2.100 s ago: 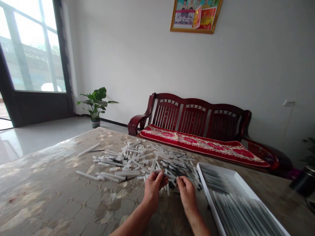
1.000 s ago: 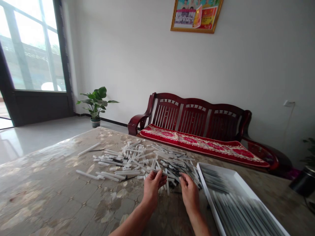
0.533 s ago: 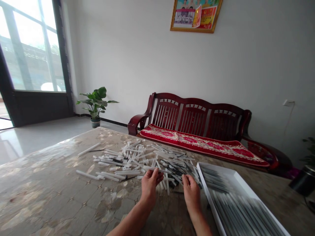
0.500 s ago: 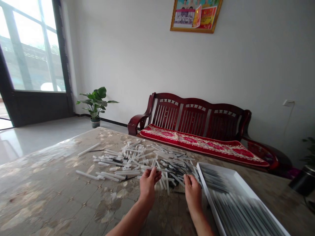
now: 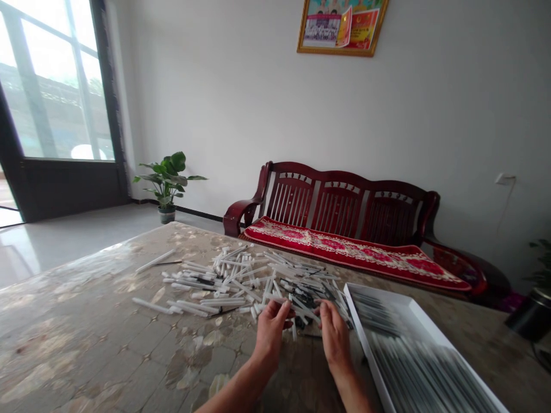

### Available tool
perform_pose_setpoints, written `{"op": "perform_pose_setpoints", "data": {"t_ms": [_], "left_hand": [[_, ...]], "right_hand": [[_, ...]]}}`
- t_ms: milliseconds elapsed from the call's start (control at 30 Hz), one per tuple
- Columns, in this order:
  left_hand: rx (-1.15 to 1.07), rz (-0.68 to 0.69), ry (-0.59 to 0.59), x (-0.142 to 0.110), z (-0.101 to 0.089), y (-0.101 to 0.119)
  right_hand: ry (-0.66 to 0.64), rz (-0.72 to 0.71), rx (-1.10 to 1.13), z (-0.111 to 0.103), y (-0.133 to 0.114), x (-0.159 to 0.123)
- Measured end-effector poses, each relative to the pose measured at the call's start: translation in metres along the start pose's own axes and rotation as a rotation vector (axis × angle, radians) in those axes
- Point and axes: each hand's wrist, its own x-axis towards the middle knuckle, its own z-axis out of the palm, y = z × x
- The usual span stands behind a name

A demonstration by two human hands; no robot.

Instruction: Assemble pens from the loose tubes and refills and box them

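My left hand [image 5: 270,328] is closed in a pinch on a pale pen barrel [image 5: 276,299], whose end shows past the fingertips. To its right, my right hand [image 5: 336,331] has thumb and fingers pressed together; whatever they grip is too small to make out. A narrow gap separates the two hands, just over the near side of a loose pile. White, translucent pen tubes [image 5: 224,302] make up most of that pile. Dark pen parts [image 5: 303,293] lie among them, right behind my hands.
A shallow white box [image 5: 365,344] on the right holds rows of dark, slim pens [image 5: 426,367]. Everything lies on a patterned brown table [image 5: 99,344]. Beyond it stand a red wooden bench [image 5: 340,201] and a potted plant [image 5: 167,180].
My left hand has moved right, towards my right hand, with the pale barrel in its pinch. The right hand has shifted only slightly, and the gap between the hands is smaller.
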Motion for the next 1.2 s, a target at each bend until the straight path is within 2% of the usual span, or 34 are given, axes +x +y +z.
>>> {"op": "perform_pose_setpoints", "data": {"t_ms": [67, 133, 233, 367, 433, 533, 733, 867, 967, 1033, 1133, 1200], "left_hand": [[0.039, 0.02, -0.039, -0.003, 0.001, -0.003], [0.049, 0.056, -0.053, -0.003, 0.0, -0.002], [-0.048, 0.087, -0.032, 0.001, -0.003, 0.004], [-0.162, 0.062, -0.041, 0.005, -0.007, 0.012], [-0.185, 0.054, -0.036, 0.006, -0.007, 0.012], [-0.265, 0.031, 0.029, 0.007, -0.006, 0.01], [-0.392, -0.105, 0.188, 0.006, -0.003, 0.011], [-0.395, -0.138, 0.221, 0.006, -0.004, 0.011], [-0.366, -0.101, 0.2, 0.007, -0.005, 0.013], [-0.341, -0.052, 0.134, 0.006, -0.005, 0.015], [-0.324, -0.002, 0.004, 0.005, -0.005, 0.019], [-0.33, -0.008, -0.021, 0.004, -0.003, 0.02]], "right_hand": [[-0.18, -0.017, 0.049, 0.006, -0.009, -0.004], [-0.269, -0.04, 0.052, 0.01, -0.012, -0.005], [-0.274, -0.017, 0.086, 0.013, -0.008, -0.003], [-0.311, 0.048, 0.152, 0.014, -0.002, -0.001], [-0.336, 0.021, 0.127, 0.014, -0.003, -0.002], [-0.274, -0.108, -0.02, 0.013, -0.006, -0.005], [-0.111, -0.472, -0.248, 0.014, -0.008, -0.009], [-0.072, -0.552, -0.271, 0.016, -0.01, -0.01], [-0.104, -0.454, -0.172, 0.015, -0.016, -0.011], [-0.18, -0.284, -0.061, 0.014, -0.02, -0.012], [-0.422, 0.072, 0.137, 0.011, -0.024, -0.013], [-0.568, 0.228, 0.224, 0.01, -0.024, -0.014]]}}
